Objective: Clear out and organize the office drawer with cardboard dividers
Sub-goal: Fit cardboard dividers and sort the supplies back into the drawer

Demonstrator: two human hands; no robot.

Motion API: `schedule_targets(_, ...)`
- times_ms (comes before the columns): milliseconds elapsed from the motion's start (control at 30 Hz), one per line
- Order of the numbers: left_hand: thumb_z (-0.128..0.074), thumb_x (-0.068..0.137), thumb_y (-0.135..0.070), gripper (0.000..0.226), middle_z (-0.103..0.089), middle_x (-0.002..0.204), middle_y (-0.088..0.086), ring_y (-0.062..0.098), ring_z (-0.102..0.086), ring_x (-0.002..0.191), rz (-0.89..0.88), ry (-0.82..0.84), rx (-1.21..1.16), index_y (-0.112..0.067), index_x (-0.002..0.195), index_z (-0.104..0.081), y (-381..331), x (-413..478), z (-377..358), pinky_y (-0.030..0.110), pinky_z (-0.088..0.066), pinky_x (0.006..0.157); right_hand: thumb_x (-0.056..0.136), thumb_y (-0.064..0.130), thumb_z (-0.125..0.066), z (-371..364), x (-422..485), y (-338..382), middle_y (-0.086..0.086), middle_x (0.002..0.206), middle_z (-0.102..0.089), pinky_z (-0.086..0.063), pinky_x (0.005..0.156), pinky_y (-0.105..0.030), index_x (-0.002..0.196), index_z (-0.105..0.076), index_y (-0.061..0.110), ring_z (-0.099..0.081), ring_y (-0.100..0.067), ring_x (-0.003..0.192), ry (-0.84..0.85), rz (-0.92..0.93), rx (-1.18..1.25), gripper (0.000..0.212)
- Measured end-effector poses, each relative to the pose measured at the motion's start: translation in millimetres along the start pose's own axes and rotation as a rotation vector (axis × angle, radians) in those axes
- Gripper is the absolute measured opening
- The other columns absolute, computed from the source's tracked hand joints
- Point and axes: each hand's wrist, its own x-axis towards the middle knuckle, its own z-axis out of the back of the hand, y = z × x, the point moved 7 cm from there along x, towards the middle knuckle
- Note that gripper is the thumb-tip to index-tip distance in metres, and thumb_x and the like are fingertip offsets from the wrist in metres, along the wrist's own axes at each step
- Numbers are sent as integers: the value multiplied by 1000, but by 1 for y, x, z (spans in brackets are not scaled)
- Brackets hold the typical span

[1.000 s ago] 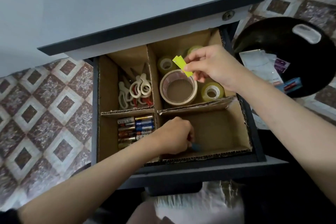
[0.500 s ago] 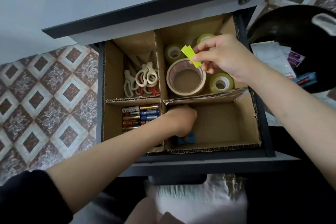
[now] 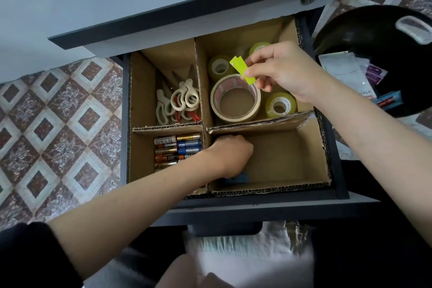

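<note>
Your left grip [image 3: 230, 155] is down in the near-right section of the drawer [image 3: 257, 203], fingers curled over a blue thing [image 3: 238, 179]. Can't tell if it's actually held tbh. Batteries [image 3: 177, 149] sit next door, so imo you're mid-sorting small stuff. Further back, your right grip [image 3: 280, 70] pinches yellow-green strips [image 3: 242, 70] above the tape rolls [image 3: 235, 98]. Next, prob drop those into the near-right section w/o snagging the divider [image 3: 257, 124].

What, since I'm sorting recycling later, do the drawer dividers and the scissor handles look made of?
The dividers look like corrugated cardboard: matte brown, with wavy fluting along the cut top edges. The scissor handles are probably plastic: smooth, evenly cream, with rounded moulded loops.
</note>
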Motion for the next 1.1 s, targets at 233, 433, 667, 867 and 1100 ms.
schedule_targets(233, -55, 89, -4, 17, -62, 108, 10, 24, -61, 95, -11, 90, -117, -6, 104, -63, 3, 1, -5, 28, -51, 79, 83, 0, -64, 1, 0, 0, 7, 49, -60, -41, 43, -16, 76, -64, 15, -53, -7, 46, 3, -5, -7, 17)
schedule_targets(433, -45, 90, 1, 38, -42, 74, -17, 8, -47, 79, -108, 212, -212, -19, 117, -64, -3, -3, -1, 16, -37, 64, 83, 0, -64, 4, 0, 1, 6, 55, -58, -40, 42, -16, 77, -64, 13, -53, -5, 44, -12, -10, -7, 14)
schedule_targets(667, -38, 92, 4, 41, -56, 86, -4, 12, -55, 79, -61, 398, -285, -15, 115, -67, 2, -1, -9, 22, -45, 70, 83, 0, -64, 5, 0, 0, 3, 58, -58, -40, 42, -16, 78, -64, 12, -53, -6, 45, -12, -12, -12, 13)
schedule_targets(867, -38, 93, 4, 37, -59, 98, 6, 16, -56, 80, -35, 462, -333, -7, 116, -66, 5, 3, -14, 18, -45, 64, 83, 0, -64, 4, 0, -2, 8, 49, -59, -40, 42, -15, 76, -63, 16, -53, -4, 44, -5, -14, -18, 17)
schedule_targets(1100, -36, 93, 5, 41, -61, 101, 9, 18, -58, 84, -22, 460, -334, -10, 117, -65, 5, 3, -15, 18, -46, 66, 83, 0, -64, 5, 0, -2, 3, 59, -58, -40, 42, -16, 76, -63, 15, -53, -6, 45, -14, -23, -22, 17)
